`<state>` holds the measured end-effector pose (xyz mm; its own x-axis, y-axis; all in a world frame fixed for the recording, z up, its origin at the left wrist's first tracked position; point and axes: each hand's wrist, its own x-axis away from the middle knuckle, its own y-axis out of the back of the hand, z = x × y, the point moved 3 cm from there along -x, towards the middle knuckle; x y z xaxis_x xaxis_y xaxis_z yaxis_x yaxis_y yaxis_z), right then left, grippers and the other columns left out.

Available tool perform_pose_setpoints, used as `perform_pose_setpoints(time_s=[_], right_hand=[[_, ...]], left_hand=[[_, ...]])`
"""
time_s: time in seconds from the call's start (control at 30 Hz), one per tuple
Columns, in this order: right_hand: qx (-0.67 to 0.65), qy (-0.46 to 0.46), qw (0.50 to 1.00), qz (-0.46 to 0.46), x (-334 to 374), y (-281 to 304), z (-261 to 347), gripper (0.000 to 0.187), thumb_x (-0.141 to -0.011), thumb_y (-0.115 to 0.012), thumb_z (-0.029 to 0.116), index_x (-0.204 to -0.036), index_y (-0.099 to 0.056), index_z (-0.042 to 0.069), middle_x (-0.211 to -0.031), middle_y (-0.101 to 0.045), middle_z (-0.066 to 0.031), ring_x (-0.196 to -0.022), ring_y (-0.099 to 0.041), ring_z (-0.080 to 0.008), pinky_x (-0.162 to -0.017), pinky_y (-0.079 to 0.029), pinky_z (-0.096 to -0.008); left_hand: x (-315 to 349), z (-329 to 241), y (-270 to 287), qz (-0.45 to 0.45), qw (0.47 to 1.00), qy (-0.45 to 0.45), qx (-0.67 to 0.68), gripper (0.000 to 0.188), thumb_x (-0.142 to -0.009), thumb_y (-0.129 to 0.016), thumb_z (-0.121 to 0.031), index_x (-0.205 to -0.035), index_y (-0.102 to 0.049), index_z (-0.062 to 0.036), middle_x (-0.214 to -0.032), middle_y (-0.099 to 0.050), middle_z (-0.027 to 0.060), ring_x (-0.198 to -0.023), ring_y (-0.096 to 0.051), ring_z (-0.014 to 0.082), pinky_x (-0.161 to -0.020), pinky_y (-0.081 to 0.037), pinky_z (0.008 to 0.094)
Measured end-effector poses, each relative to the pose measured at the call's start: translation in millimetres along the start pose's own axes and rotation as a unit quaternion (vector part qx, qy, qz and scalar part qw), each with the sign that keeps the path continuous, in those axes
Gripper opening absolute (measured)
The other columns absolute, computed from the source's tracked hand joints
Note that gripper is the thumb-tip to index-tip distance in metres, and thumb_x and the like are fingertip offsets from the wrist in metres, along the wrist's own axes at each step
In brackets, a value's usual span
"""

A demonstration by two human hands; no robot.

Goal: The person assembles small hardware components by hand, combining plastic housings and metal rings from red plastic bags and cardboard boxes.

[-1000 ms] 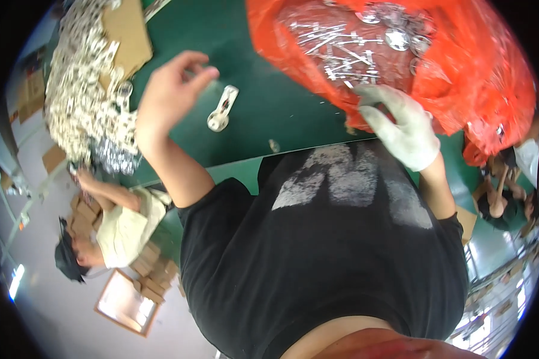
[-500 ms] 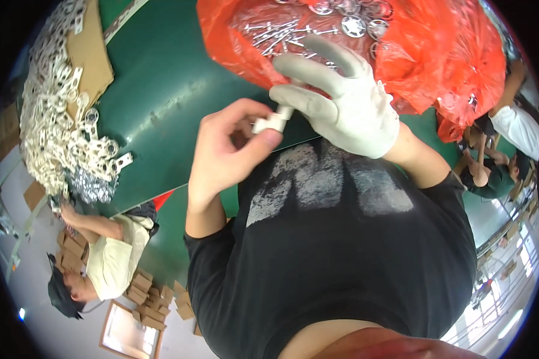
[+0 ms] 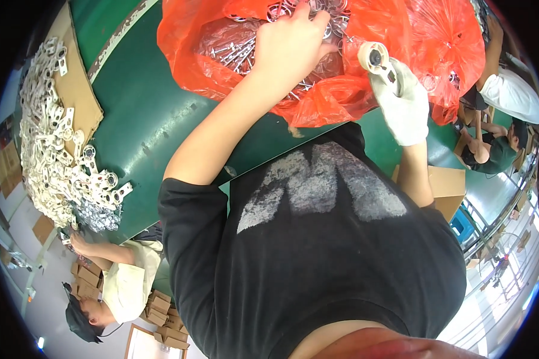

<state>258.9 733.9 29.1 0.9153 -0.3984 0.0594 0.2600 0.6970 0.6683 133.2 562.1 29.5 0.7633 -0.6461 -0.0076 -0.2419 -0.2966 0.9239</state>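
My left hand (image 3: 290,46), bare, reaches into an open red plastic bag (image 3: 185,45). Its fingers are apart and touch round silvery wheel-like parts (image 3: 339,23); the fingertips are partly lost among them. Thin metal pins (image 3: 236,55) lie in the bag beside that hand. In a white glove, my right hand (image 3: 404,107) is closed on a white plastic piece (image 3: 374,58) with a round ring end and a dark centre. It holds the piece upright, just right of the bag's opening.
A large heap of similar white plastic pieces (image 3: 54,137) covers the left of the green table (image 3: 144,128), by a cardboard sheet (image 3: 81,90). A person in a pale shirt (image 3: 129,278) works there. Other people (image 3: 497,146) sit at the right, near a cardboard box (image 3: 448,185).
My hands were together over the table edge around a white piece. My left hand has moved up into the red bag; my right has moved right, holding the white piece.
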Motion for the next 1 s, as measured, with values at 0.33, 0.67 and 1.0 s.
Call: perform_pose_setpoints(time_s=[0.33, 0.67, 1.0], right_hand=[[0.107, 0.088, 0.986, 0.096, -9, 6, 45, 0.034, -0.09, -0.072, 0.019, -0.12, -0.069, 0.003, -0.095, -0.074, -0.0133, -0.085, -0.071, -0.0259, -0.077, -0.056, -0.0368], [0.122, 0.354, 0.921, 0.106, 5, -28, 73, 0.037, -0.08, -0.074, 0.017, -0.115, -0.068, 0.008, -0.084, -0.068, -0.0083, -0.078, -0.068, -0.0288, -0.074, -0.054, -0.0394], [0.123, 0.379, 0.908, 0.128, 7, -41, 80, 0.039, -0.077, -0.076, 0.015, -0.115, -0.07, 0.011, -0.082, -0.066, -0.0071, -0.078, -0.068, -0.0271, -0.076, -0.054, -0.0377]], left_hand=[[45, 30, 22, -0.156, 0.911, -0.054, 0.379, 0.039, -0.083, -0.083, -0.017, -0.119, -0.071, -0.0102, -0.105, -0.066, 0.0065, -0.067, -0.065, 0.0109, -0.056, -0.053, 0.0281], [98, 31, 34, -0.226, 0.92, -0.103, 0.305, 0.057, -0.067, -0.092, -0.005, -0.121, -0.073, -0.0009, -0.115, -0.074, 0.0137, -0.102, -0.073, 0.0222, -0.087, -0.059, 0.0326], [116, 36, 28, -0.204, 0.927, -0.063, 0.307, 0.057, -0.069, -0.092, -0.015, -0.122, -0.072, -0.004, -0.125, -0.073, 0.0125, -0.111, -0.071, 0.0314, -0.092, -0.058, 0.0339]])
